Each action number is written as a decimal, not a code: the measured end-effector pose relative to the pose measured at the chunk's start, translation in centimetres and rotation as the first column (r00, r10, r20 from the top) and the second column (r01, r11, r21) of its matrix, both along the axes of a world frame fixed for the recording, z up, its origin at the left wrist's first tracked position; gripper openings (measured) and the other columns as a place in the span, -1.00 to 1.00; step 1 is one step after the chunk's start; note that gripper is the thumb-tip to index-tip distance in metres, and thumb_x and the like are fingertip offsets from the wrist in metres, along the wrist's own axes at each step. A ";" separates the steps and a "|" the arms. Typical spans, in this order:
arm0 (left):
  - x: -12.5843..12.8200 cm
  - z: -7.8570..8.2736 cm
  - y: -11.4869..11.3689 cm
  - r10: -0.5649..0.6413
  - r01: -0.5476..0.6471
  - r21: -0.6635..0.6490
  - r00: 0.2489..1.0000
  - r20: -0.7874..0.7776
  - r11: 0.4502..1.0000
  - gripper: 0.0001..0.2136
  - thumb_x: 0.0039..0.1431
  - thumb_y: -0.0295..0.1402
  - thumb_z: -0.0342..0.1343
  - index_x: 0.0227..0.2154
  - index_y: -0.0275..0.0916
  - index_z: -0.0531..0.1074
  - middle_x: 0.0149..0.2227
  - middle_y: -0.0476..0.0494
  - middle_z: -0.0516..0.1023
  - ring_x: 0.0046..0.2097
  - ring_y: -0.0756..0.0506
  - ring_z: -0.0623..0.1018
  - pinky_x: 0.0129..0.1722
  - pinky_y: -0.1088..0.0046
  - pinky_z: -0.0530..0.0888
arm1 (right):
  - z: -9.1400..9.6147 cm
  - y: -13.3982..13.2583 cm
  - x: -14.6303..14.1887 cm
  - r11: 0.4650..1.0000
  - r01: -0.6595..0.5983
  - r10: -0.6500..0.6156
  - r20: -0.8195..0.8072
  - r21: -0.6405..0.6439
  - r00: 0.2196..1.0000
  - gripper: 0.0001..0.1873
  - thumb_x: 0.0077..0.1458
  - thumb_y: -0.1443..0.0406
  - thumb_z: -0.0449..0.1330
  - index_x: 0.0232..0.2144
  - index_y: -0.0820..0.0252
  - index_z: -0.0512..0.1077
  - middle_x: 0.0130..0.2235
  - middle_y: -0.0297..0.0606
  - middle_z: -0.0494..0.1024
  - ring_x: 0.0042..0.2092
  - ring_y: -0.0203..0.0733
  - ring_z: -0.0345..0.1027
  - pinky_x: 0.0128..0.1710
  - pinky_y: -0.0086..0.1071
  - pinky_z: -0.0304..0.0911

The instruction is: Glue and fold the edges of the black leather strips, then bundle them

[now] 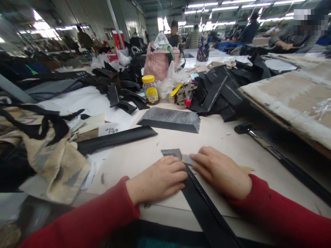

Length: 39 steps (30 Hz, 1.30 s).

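A long black strip of leather-like material [204, 203] runs from the table's near edge to the middle of the board, its far end grey. My left hand [160, 177] presses on this strip with bent fingers close together, holding it against the board. Just to the right, my right hand [219, 170] is closed on a flat scraper [188, 159], its blade touching or very near the strip's edge. A pale wooden end, seemingly its handle, sticks out behind the hand. Beyond both hands lies a stack of grey-topped black pieces [170, 119] with jagged ends.
A black roll [117, 139] and tan cloth [62, 168] lie on the left. Behind stand a yellow-lidded jar [151, 91] and a pink bag [156, 62]. A black-headed hammer [243, 128] rests at right below a raised board [289, 86]. Black scraps [219, 89] are heaped behind. People work farther back.
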<state>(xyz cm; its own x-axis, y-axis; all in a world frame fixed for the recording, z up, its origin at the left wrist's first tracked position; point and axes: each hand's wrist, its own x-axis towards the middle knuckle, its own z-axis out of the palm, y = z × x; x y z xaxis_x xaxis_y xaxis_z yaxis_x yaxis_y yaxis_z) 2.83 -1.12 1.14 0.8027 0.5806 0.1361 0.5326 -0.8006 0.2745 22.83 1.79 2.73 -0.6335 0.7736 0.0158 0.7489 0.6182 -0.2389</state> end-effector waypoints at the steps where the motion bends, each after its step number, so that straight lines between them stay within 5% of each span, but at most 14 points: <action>1: 0.0 0.0 0.0 0.001 -0.001 0.002 1.000 -0.002 1.000 -0.84 0.21 -0.36 -0.09 -0.25 -0.27 0.36 -0.19 -0.18 0.40 -0.08 -0.14 0.34 0.00 0.27 0.28 | 0.0 0.0 -0.1 1.000 0.004 -0.004 0.000 0.007 1.000 -0.79 0.17 0.27 0.01 -0.31 0.17 0.43 -0.35 -0.23 0.36 -0.29 -0.19 0.25 -0.30 -0.33 0.16; 8: -0.1 -0.2 -0.5 0.022 -0.022 0.017 0.999 0.030 1.000 -0.81 0.22 -0.35 -0.09 -0.19 -0.27 0.35 -0.14 -0.20 0.39 -0.06 -0.13 0.34 0.03 0.27 0.27 | -0.9 1.6 1.6 0.999 -0.043 0.041 -0.090 -0.017 0.995 -0.75 0.16 0.26 0.02 -0.18 0.17 0.43 -0.29 -0.19 0.41 -0.22 -0.17 0.28 -0.20 -0.34 0.18; 12: -0.1 -0.2 -0.7 0.031 -0.032 0.010 0.998 0.057 0.999 -0.81 0.23 -0.34 -0.09 -0.18 -0.27 0.35 -0.13 -0.19 0.40 -0.07 -0.12 0.35 0.02 0.28 0.27 | -1.2 3.6 3.2 0.996 0.014 -0.008 -0.062 0.091 0.998 -0.73 0.13 0.31 0.03 -0.16 0.24 0.44 -0.21 -0.09 0.43 -0.16 -0.10 0.29 -0.13 -0.27 0.16; 19: 0.1 -0.7 -0.6 0.074 -0.067 -0.050 0.983 0.168 0.997 -0.80 0.19 -0.52 -0.13 -0.20 -0.29 0.35 -0.13 -0.16 0.42 -0.07 -0.06 0.37 -0.01 0.40 0.32 | -1.0 4.0 -1.7 0.991 -0.121 0.126 -0.118 0.049 0.985 -0.69 0.13 0.24 0.04 -0.15 0.27 0.44 -0.19 -0.09 0.44 -0.13 -0.11 0.28 -0.12 -0.29 0.15; 23: -0.5 -1.5 0.3 0.282 -0.273 -0.073 0.933 0.223 0.959 -0.78 0.14 -0.60 -0.13 -0.26 -0.27 0.35 -0.21 -0.12 0.43 -0.14 -0.05 0.39 -0.07 0.40 0.35 | -1.3 4.0 -4.0 0.988 -0.147 0.141 -0.123 -0.048 0.982 -0.79 0.05 0.34 0.08 -0.28 0.24 0.47 -0.29 -0.16 0.44 -0.23 -0.18 0.28 -0.21 -0.35 0.14; 28: -1.8 -2.3 1.9 0.560 -0.570 -0.058 0.775 0.295 0.819 -0.80 0.10 -0.54 -0.01 -0.20 -0.26 0.36 -0.20 -0.13 0.41 -0.12 -0.10 0.36 -0.08 0.31 0.33 | -1.9 4.3 -4.0 0.983 -0.115 0.076 -0.256 -0.142 0.964 -0.77 -0.08 0.46 0.10 -0.31 0.25 0.44 -0.33 -0.23 0.42 -0.31 -0.26 0.23 -0.29 -0.41 0.12; 39: -2.1 -2.0 2.0 0.518 -0.521 -0.067 0.809 0.280 0.851 -0.89 0.09 -0.55 0.01 -0.37 -0.25 0.39 -0.33 -0.06 0.41 -0.20 -0.07 0.36 -0.17 0.37 0.32 | -2.6 4.3 -3.6 0.975 -0.180 0.129 -0.330 -0.130 0.935 -0.73 -0.08 0.48 0.09 -0.29 0.18 0.45 -0.29 -0.26 0.41 -0.25 -0.24 0.24 -0.21 -0.35 0.12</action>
